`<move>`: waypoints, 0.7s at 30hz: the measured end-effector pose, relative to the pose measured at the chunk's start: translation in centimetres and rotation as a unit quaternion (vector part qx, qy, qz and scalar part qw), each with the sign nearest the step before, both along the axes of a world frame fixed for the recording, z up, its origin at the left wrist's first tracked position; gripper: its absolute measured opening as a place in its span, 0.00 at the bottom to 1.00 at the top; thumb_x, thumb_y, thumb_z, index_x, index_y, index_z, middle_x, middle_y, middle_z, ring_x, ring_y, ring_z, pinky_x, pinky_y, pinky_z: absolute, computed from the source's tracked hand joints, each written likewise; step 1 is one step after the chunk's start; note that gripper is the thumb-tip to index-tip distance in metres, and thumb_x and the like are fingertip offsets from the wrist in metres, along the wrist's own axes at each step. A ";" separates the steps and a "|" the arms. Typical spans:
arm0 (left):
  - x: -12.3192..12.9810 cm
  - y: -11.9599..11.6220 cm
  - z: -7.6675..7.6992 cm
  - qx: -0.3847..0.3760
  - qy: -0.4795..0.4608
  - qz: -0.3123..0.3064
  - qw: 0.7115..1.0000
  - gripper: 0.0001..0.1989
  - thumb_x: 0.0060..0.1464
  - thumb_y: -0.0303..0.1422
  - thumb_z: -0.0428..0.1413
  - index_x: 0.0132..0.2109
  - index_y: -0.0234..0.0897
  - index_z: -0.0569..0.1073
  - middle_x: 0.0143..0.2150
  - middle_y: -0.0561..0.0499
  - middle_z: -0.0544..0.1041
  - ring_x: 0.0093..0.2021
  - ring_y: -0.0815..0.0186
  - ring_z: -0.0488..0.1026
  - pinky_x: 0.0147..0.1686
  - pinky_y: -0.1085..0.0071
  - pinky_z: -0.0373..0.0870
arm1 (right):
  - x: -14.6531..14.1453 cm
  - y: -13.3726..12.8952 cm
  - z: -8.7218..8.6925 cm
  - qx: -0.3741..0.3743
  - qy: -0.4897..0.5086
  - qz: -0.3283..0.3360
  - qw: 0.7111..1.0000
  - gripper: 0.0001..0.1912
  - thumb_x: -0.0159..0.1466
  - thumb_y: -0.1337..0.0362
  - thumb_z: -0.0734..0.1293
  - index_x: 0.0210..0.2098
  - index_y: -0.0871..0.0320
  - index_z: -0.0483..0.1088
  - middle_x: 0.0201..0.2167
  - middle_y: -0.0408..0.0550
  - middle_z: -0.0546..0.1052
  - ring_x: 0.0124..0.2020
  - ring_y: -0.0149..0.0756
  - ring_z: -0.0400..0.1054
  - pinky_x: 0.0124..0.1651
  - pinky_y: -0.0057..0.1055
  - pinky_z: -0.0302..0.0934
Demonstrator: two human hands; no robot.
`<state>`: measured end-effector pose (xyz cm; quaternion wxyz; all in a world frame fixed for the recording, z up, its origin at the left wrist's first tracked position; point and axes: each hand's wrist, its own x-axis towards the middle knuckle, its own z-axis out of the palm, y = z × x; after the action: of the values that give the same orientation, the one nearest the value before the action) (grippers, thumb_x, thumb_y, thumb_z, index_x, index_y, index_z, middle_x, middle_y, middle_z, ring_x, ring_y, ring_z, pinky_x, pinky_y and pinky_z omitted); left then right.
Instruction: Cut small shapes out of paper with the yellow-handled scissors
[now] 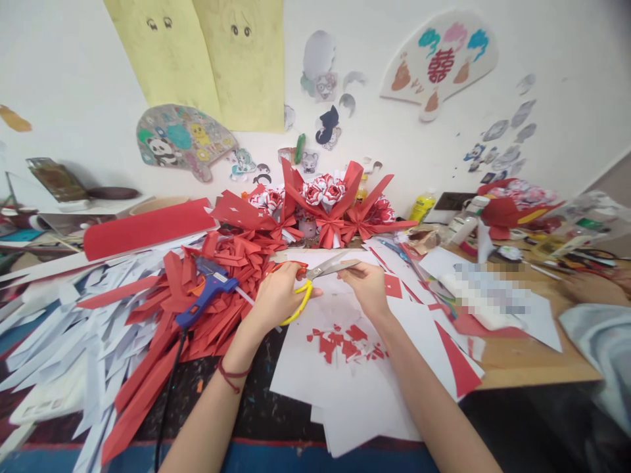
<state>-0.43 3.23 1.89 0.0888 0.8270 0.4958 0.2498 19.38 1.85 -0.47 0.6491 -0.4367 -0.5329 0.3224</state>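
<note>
My left hand is closed on a pair of scissors with yellow and red handles, the blades pointing right. At the blade tips, the fingers of my right hand are pinched together; whatever is between them is too small to make out. Below both hands, small red paper scraps lie scattered over white paper sheets. Left of my left hand, a blue glue gun rests on a heap of folded red paper strips.
Folded white strips cover the left side, with a red paper roll behind them. Red-and-white paper flower bouquets stand against the wall. Bottles and papers crowd the wooden table at right, where another person's sleeve shows.
</note>
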 end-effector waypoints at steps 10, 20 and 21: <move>-0.1 0.0 0.1 0.001 0.003 -0.005 1.000 0.21 0.52 0.49 0.53 0.46 0.38 0.67 0.43 0.46 0.75 0.43 0.57 0.73 0.36 0.68 0.63 | -0.1 -0.1 0.2 -0.009 -0.010 -0.010 1.000 0.06 0.51 0.63 0.72 0.29 0.58 0.77 0.25 0.45 0.78 0.28 0.36 0.72 0.37 0.35 0.68; 0.0 0.0 0.0 -0.003 -0.002 0.001 1.000 0.19 0.51 0.48 0.54 0.43 0.38 0.68 0.40 0.48 0.75 0.40 0.58 0.73 0.33 0.69 0.61 | -0.1 -0.1 0.2 -0.015 -0.003 -0.010 1.000 0.07 0.51 0.62 0.72 0.28 0.58 0.77 0.25 0.46 0.78 0.28 0.36 0.72 0.36 0.35 0.68; 0.1 0.0 0.0 -0.008 -0.006 -0.002 1.000 0.19 0.52 0.48 0.54 0.43 0.38 0.68 0.39 0.48 0.76 0.39 0.58 0.73 0.32 0.69 0.61 | -0.1 -0.1 0.2 -0.019 -0.001 -0.009 1.000 0.08 0.51 0.61 0.72 0.29 0.58 0.77 0.25 0.46 0.78 0.27 0.36 0.72 0.36 0.35 0.67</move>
<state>-0.37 3.18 1.87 0.0989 0.8259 0.4951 0.2511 19.25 1.76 -0.31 0.6430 -0.4545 -0.5232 0.3260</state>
